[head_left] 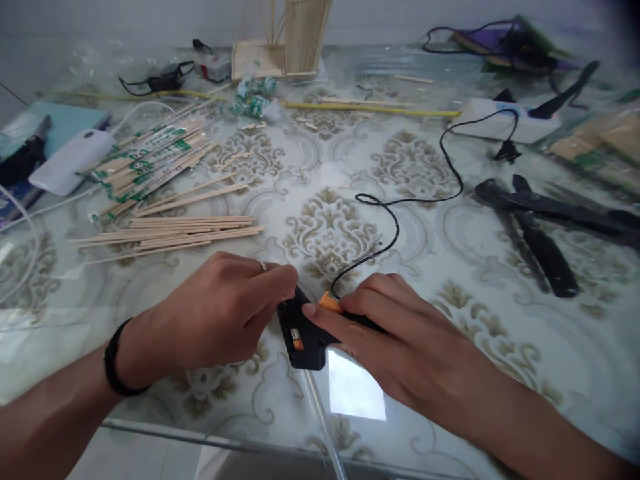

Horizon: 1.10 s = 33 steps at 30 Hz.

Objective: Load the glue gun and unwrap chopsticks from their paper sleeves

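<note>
My right hand [400,333] is wrapped round the handle of a black glue gun [310,343] with an orange trigger [330,303]. Its index finger stretches along the gun's body. A clear glue stick [323,423] sticks out of the gun's rear, toward the table's near edge. At the front end of the gun, my left hand [225,313] has its fingers closed. They hide the nozzle, and I cannot make out what they pinch. A black cord [395,227] runs from the gun toward the back right.
Loose wooden chopsticks [195,233] and wrapped chopsticks [155,157] lie at the left, near a white power bank [73,160]. Black pliers [540,233] rest on the right, below a power strip [505,120]. A wooden-stick model [305,40] stands at the back.
</note>
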### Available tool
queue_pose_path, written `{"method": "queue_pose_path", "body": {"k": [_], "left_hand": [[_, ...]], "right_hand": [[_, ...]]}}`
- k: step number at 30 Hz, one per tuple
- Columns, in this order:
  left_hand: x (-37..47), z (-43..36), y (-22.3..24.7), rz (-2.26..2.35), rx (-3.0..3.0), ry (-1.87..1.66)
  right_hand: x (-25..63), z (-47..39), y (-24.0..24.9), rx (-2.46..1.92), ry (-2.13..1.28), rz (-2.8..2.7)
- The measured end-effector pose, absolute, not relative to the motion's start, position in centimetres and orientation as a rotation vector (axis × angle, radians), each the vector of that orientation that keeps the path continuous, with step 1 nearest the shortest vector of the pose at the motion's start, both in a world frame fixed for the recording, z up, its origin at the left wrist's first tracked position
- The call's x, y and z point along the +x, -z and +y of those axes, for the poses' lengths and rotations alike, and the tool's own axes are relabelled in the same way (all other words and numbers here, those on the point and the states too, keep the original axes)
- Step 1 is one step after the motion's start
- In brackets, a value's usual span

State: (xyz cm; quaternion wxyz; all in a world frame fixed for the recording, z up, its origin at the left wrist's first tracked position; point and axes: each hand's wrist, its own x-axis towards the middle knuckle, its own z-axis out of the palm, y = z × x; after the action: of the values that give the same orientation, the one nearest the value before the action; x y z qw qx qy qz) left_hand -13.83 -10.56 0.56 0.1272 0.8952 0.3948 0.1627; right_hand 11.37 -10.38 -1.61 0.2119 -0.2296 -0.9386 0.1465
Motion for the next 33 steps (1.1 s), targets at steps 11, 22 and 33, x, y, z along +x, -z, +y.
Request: {"method": "queue_pose_path", "body": {"k": [11,22,33], "left_hand": [[-13.8,-10.9,-0.5,1.171,2.657,-0.437],[-14.3,-10.3,-0.7,1.272,2.655,-0.504],[-14.4,-10.2,-2.0,1.408,2.254,-0.840]], "right_hand": [[11.4,-10.5,1.5,-0.622,-0.445,-2.604],[11.3,-10.4,0.9,-0.619,-0.569,-2.490],[11.9,-9.8,1.0,-0.648,-0.393,-2.518]]}}
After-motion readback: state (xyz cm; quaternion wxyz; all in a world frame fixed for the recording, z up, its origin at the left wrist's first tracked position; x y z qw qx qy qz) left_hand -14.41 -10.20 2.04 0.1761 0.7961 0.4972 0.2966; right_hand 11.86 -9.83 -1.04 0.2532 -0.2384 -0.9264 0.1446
